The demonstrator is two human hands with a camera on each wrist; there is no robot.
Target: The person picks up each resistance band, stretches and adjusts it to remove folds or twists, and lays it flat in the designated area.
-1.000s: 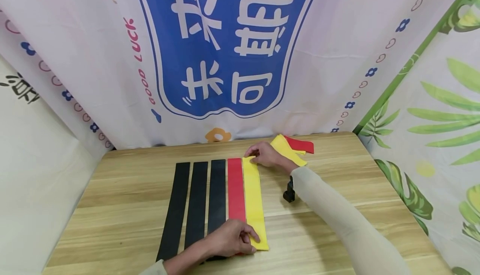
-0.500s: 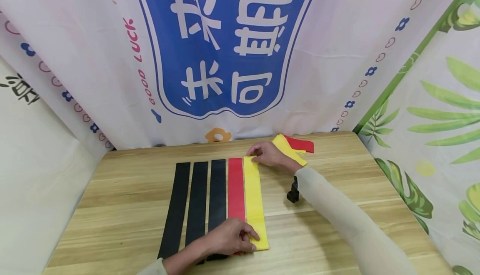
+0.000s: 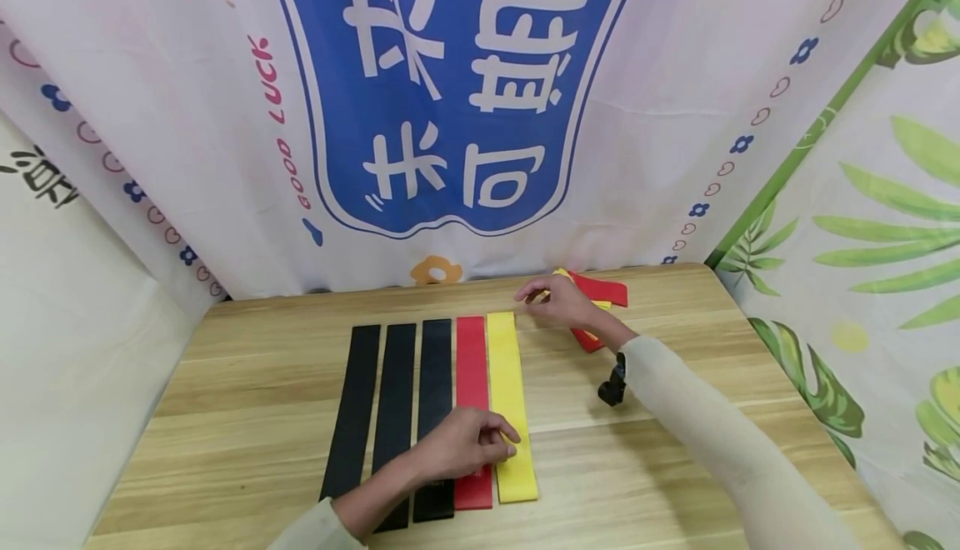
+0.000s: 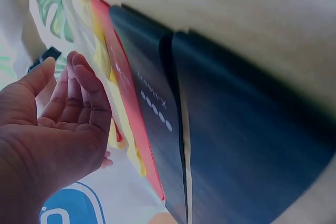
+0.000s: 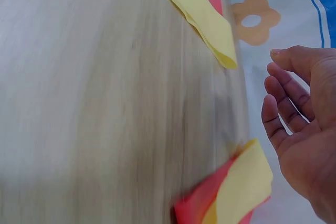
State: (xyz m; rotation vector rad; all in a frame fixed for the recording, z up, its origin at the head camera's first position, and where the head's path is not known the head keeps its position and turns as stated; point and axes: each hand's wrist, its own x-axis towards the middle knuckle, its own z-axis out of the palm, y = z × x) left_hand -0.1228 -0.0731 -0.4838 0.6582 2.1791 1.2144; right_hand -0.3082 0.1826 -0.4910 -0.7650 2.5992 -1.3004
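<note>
A yellow resistance band (image 3: 507, 383) lies flat beside a red resistance band (image 3: 471, 367). To their left are three black ones: an inner black band (image 3: 435, 375), a middle black band (image 3: 396, 383) and an outer black band (image 3: 356, 400). My left hand (image 3: 467, 446) hovers over the near part of the red and yellow bands, its fingers loosely curled and nothing held. Right of the yellow band's far end is my right hand (image 3: 558, 300), also holding nothing; its fingers are relaxed in the right wrist view. Partly hidden behind it is a heap of red bands (image 3: 603, 290) and yellow bands (image 5: 244, 184).
The wooden table (image 3: 247, 408) ends at a printed curtain (image 3: 637, 158) along the back. A leaf-patterned cloth (image 3: 885, 283) hangs at the right, and a pale cloth (image 3: 67, 325) at the left. A small black camera (image 3: 612, 387) sits on the right wrist.
My right hand has left the yellow band's far end and moved right, to the heap. My left hand has come off the near end and shifted slightly away from me. The laid-out bands stay put.
</note>
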